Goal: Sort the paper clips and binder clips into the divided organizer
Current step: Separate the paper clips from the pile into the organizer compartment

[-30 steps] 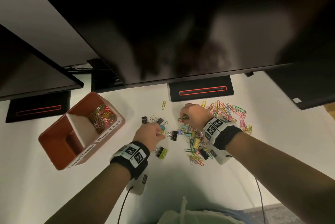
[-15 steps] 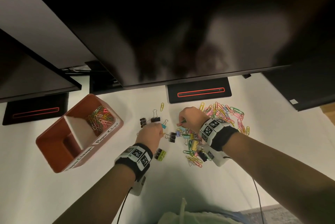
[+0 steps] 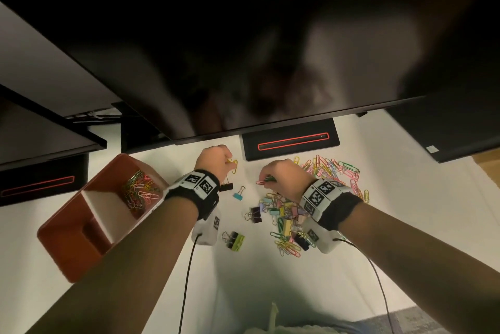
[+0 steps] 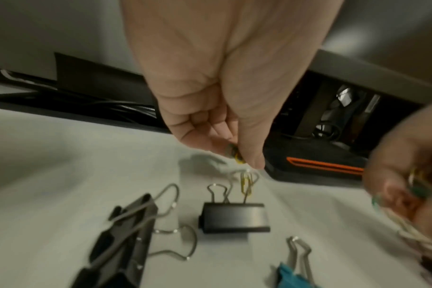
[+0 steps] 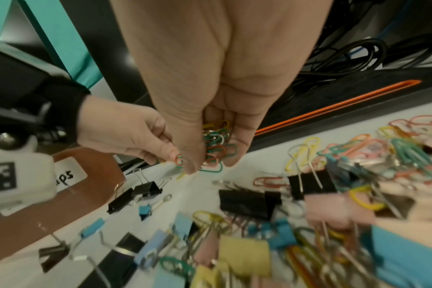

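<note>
Overhead, the monitor edge (image 3: 297,122) hangs just beyond both hands (image 3: 284,176).

Both hands (image 3: 213,162) (image 3: 284,176) curled, pinching.

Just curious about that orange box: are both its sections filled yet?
No. The organizer holds paper clips in its far section only; the near section looks empty, though shadowed.
</note>
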`<state>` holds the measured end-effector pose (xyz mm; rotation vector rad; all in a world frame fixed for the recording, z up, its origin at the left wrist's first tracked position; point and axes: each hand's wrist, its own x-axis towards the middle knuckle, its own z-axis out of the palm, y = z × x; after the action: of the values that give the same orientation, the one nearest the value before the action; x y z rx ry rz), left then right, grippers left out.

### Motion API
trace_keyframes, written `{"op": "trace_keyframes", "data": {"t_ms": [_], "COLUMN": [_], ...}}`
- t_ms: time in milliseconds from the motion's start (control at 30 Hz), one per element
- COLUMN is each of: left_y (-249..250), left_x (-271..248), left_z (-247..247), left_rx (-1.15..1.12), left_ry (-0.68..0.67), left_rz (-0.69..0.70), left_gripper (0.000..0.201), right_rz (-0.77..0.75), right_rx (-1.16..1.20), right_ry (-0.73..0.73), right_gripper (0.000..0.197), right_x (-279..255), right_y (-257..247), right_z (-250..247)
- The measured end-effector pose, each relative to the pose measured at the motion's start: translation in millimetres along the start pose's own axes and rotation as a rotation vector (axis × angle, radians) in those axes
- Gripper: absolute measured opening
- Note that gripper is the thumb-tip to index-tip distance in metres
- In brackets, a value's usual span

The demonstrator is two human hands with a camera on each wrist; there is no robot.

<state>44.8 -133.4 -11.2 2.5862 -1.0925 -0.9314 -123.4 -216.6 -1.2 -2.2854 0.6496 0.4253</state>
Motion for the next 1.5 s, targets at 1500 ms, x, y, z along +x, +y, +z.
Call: {"op": "trace_keyframes", "data": {"t_ms": [1500], "left_y": [-91.8], "left_x": [-145.5], "left_z": [-79.7], "left_rx": [-0.420], "left_ry": [0.124], "left_rz": [0.187], "left_gripper": [0.014], "right_rz": [-0.207], "right_rx": [0.126], "right_ry": [0.216], "right_gripper": [0.019], "right_x": [-12.6], "right_y": [-100.1], "right_z": [20.4]}}
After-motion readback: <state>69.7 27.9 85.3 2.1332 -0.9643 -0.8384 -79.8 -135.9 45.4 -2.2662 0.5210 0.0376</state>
